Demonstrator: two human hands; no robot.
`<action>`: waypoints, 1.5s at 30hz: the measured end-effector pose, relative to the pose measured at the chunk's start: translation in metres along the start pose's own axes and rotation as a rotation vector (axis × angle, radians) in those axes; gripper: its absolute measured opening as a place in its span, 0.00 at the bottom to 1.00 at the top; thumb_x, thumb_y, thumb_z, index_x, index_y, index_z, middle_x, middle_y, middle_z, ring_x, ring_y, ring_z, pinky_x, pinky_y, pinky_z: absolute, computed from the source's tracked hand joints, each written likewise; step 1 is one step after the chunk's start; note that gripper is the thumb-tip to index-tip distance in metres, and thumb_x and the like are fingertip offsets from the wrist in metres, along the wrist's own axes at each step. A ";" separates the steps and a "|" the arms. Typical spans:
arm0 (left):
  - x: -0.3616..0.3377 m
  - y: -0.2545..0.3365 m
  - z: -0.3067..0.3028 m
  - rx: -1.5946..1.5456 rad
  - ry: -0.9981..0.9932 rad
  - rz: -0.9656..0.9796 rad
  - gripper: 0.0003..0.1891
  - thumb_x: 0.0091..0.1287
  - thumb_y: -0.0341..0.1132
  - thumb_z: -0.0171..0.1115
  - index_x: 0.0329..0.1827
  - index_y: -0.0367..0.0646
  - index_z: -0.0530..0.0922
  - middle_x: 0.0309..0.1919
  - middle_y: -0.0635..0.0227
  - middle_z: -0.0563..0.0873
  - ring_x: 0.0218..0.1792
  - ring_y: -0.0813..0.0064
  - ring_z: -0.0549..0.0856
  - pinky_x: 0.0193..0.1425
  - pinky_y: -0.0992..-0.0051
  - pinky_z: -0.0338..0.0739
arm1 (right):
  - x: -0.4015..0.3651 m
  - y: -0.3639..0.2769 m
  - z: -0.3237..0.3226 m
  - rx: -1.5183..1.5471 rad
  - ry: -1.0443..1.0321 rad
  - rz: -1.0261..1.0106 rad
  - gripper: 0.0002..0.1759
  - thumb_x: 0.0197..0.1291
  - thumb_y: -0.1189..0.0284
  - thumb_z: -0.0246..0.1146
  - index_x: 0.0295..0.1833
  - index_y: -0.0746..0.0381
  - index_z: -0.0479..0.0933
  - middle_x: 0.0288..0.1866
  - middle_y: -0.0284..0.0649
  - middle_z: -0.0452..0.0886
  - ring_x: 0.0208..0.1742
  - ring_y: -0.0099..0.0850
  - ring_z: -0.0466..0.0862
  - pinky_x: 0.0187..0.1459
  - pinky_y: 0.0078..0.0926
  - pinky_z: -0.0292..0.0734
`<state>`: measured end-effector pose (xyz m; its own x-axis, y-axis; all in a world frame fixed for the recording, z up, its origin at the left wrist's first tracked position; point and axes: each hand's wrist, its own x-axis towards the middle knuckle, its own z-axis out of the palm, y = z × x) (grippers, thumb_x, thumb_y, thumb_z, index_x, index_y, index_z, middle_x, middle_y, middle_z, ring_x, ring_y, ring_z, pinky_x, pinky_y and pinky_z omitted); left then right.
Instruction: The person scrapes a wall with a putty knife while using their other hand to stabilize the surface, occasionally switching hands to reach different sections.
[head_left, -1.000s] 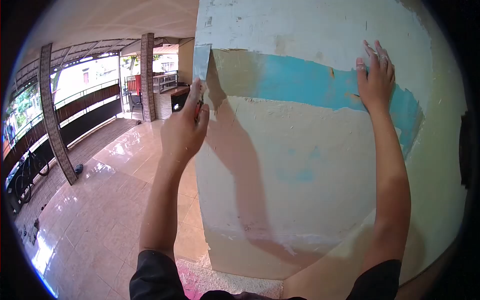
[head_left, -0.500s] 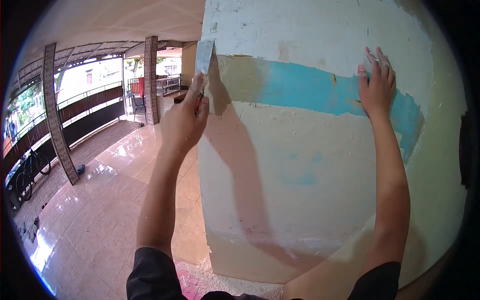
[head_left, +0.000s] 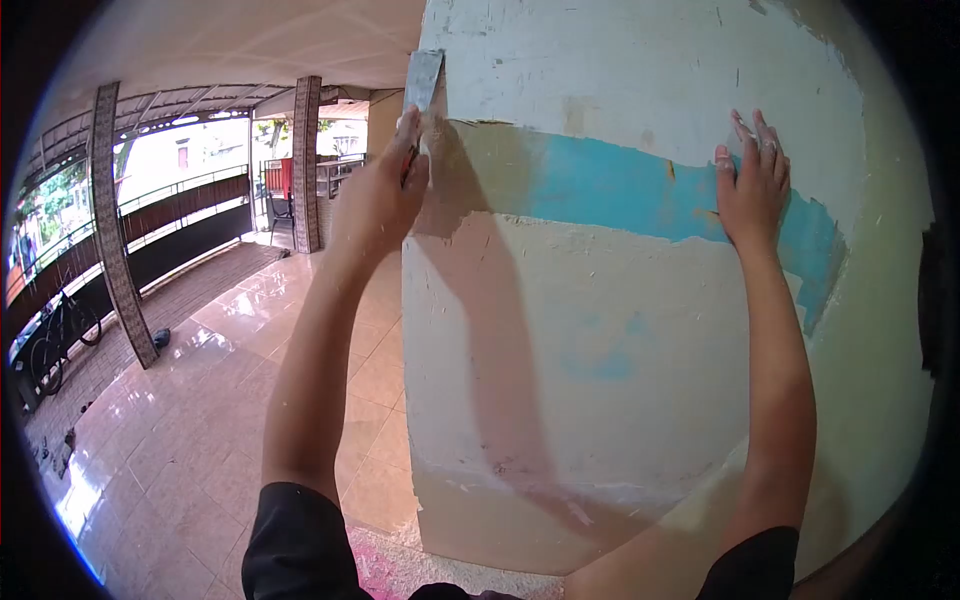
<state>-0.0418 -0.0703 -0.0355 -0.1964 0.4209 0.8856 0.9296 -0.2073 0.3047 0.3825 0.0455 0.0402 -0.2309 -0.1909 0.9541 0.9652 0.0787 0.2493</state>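
My left hand is wrapped round the handle of a scraper, at the wall's left edge. The scraper has a wide metal blade pointing up, its end against the pale paint near the corner. My right hand lies against the wall with its fingers spread, partly over the blue band and partly over white paint. The wall shows a bare blue and olive strip with ragged edges between paler coats. Whitish residue marks the fingers of my right hand.
On the left, a glossy tiled floor runs to two pillars and a dark fence. A bicycle stands at the far left. Pale flakes lie on the floor at the wall's foot.
My left hand and the scraper have moved up and slightly right in view, with the blade higher along the wall's left edge. My right hand stays on about the same part of the wall.
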 end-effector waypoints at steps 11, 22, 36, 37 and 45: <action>0.022 -0.021 -0.013 -0.119 0.051 -0.077 0.28 0.75 0.43 0.51 0.80 0.60 0.66 0.41 0.45 0.88 0.45 0.47 0.88 0.53 0.55 0.79 | 0.001 0.000 0.000 -0.009 -0.001 0.001 0.29 0.74 0.55 0.55 0.78 0.43 0.66 0.83 0.38 0.62 0.82 0.45 0.59 0.80 0.57 0.48; 0.027 -0.035 0.019 -0.959 0.096 -0.167 0.23 0.80 0.39 0.53 0.75 0.45 0.73 0.29 0.76 0.77 0.25 0.89 0.72 0.25 0.84 0.65 | 0.000 -0.002 -0.004 -0.010 -0.015 0.006 0.29 0.73 0.56 0.56 0.77 0.44 0.67 0.83 0.38 0.62 0.82 0.45 0.60 0.80 0.55 0.49; 0.095 -0.056 0.012 -1.100 -0.048 -0.034 0.21 0.80 0.42 0.52 0.72 0.46 0.74 0.23 0.74 0.75 0.12 0.87 0.66 0.14 0.83 0.58 | 0.001 -0.006 -0.005 -0.016 -0.030 0.026 0.29 0.73 0.57 0.56 0.78 0.44 0.67 0.83 0.38 0.62 0.82 0.45 0.59 0.81 0.55 0.48; 0.094 -0.054 0.013 -1.106 -0.027 -0.042 0.21 0.80 0.42 0.51 0.72 0.46 0.73 0.22 0.74 0.75 0.12 0.87 0.66 0.14 0.83 0.58 | 0.002 -0.006 -0.005 -0.013 -0.031 0.025 0.29 0.73 0.57 0.56 0.78 0.45 0.67 0.83 0.38 0.62 0.82 0.45 0.59 0.81 0.55 0.47; 0.078 -0.070 0.020 -1.121 -0.037 -0.073 0.22 0.80 0.42 0.51 0.74 0.46 0.72 0.24 0.74 0.77 0.12 0.87 0.65 0.15 0.83 0.57 | -0.001 -0.006 -0.004 -0.013 -0.015 0.009 0.29 0.73 0.57 0.56 0.78 0.45 0.66 0.83 0.40 0.61 0.83 0.46 0.58 0.81 0.57 0.47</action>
<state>-0.1159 -0.0056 0.0049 -0.2123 0.4864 0.8475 0.1074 -0.8504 0.5150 0.3777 0.0413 0.0373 -0.2234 -0.1757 0.9588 0.9688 0.0679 0.2382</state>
